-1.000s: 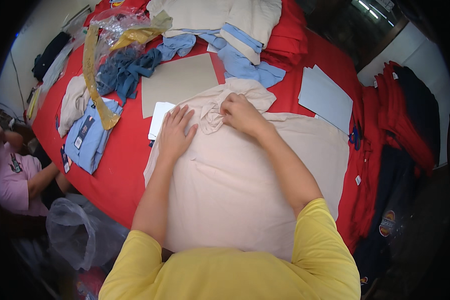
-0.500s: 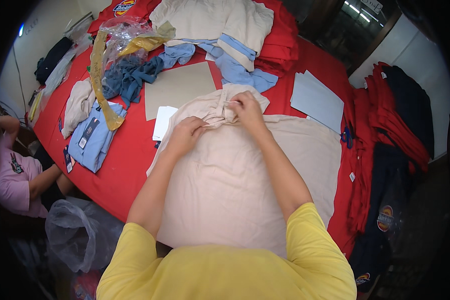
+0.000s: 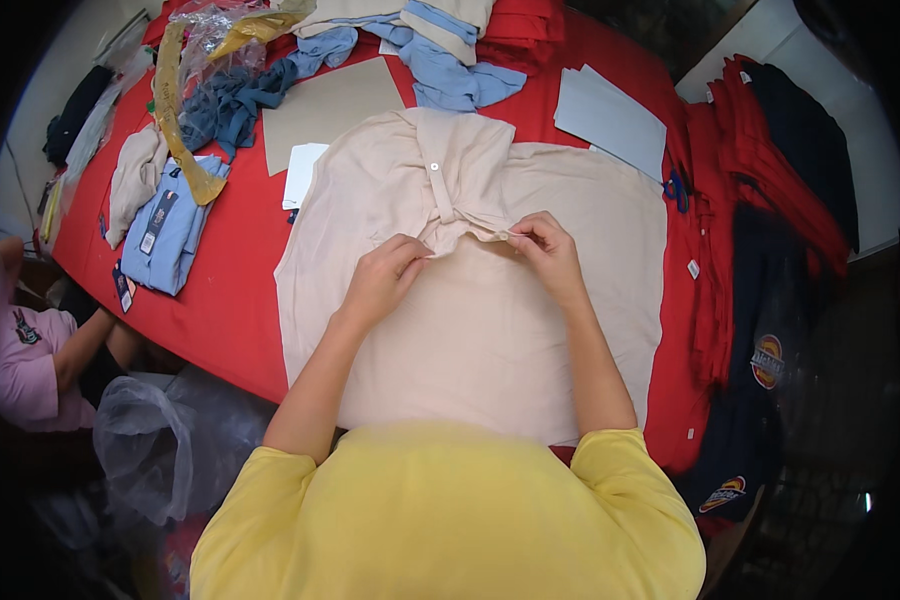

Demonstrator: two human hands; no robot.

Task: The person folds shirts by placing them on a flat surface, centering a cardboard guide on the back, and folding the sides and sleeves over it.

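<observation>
A large cream shirt [image 3: 450,350] lies spread over the red-covered table in front of me. Its buttoned placket [image 3: 436,180] runs down the gathered upper part, with a small white button showing. My left hand [image 3: 385,280] pinches the edge of the folded-over cloth between thumb and fingers. Opposite it, my right hand [image 3: 548,258] pinches the other end of that edge. The strip of cloth between the two hands is drawn out and slightly lifted. Both forearms rest over the shirt's lower part.
Folded blue shirt [image 3: 170,240] with a tag lies left, beside crumpled teal cloth [image 3: 232,105]. Grey cardboard [image 3: 335,105] and pale sheets [image 3: 610,115] lie beyond the shirt. Red garments [image 3: 705,270] hang over the right edge. A seated person [image 3: 40,350] and a plastic bag [image 3: 160,450] are at left.
Both hands have come nearer to me and a little further apart, drawing the cream cloth's edge along. The placket now lies uncovered beyond them. The whole view has shifted slightly.
</observation>
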